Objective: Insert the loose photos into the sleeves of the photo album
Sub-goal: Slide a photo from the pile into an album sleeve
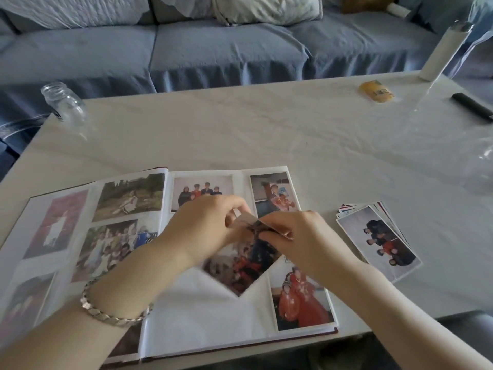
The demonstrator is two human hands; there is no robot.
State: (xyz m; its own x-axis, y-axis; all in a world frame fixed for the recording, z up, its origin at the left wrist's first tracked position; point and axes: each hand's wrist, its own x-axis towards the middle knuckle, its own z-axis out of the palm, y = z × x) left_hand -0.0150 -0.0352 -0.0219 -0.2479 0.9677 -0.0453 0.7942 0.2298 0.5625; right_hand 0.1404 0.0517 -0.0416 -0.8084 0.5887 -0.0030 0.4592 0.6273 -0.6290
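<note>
Photo album [202,316] lies open on the pale table [240,129], near its front edge. Most sleeves on both pages are filled, and a bare white stretch shows low on the right page. Over that page both hands hold one photo [240,265], turned corner-down like a diamond. The left hand [205,228] and the right hand [301,236] each pinch its upper edge, which bends between the fingers. Whether the lower corner has entered a sleeve cannot be told. To do this step well, the person would likely need to square the photo with the sleeve mouth, lead with one full edge rather than a corner, and ease the pinch so the print does not crease. The stack of loose photos [378,241] lies fanned just right of the album. Farther off on the table are a glass jar [64,102] at the left corner and a white bottle [442,54] at the far right, with a yellow packet [376,91] and a black object [472,105] near it. A blue-grey sofa [213,54] runs behind the table.
</note>
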